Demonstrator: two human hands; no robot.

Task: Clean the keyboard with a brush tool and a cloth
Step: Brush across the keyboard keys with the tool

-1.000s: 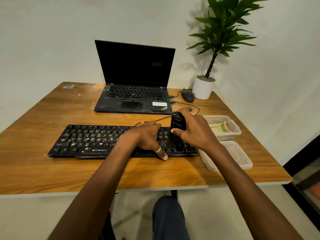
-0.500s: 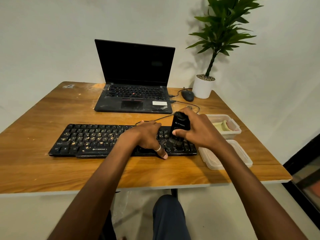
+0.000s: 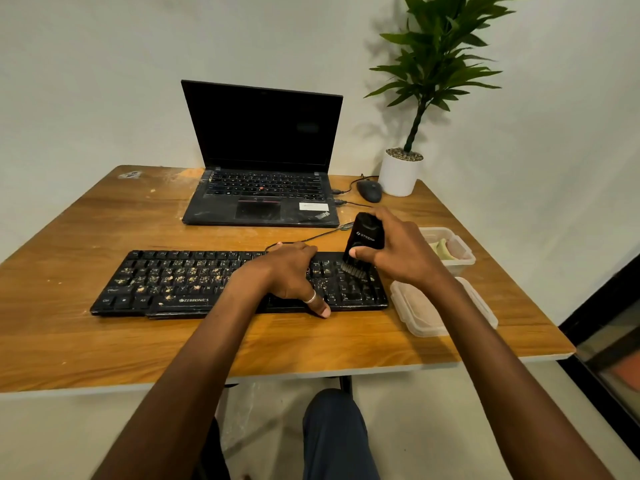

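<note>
The keyboard [image 3: 239,284] lies along the middle of the desk [image 3: 86,341], nearer than the open laptop [image 3: 259,199]. The right hand [image 3: 405,251] grips the black brush tool [image 3: 365,237] round its body, thumb on the near face. The brush stands tilted, with its bristles [image 3: 353,270] on the keys at the keyboard's right end. The left hand [image 3: 287,275] clamps the keyboard just left of the brush, with curled fingers reaching the far edge and the ringed thumb pressed against the near edge.

The step in hand looks like brushing the right-hand block of keys. It should go best in short, light strokes along the rows, all one way, with the bristle tips angled into the gaps between keys. Pushing crumbs toward the near edge would gather them rather than scatter them. The left hand's brace matters, since the board would otherwise slide on the smooth wood.

Most of the work seems to lie ahead, as pale crumbs [image 3: 166,280] sit thick over the left half. What may be the cloth [image 3: 440,252] sits folded in the far plastic tub [image 3: 462,263] on the right.
</note>
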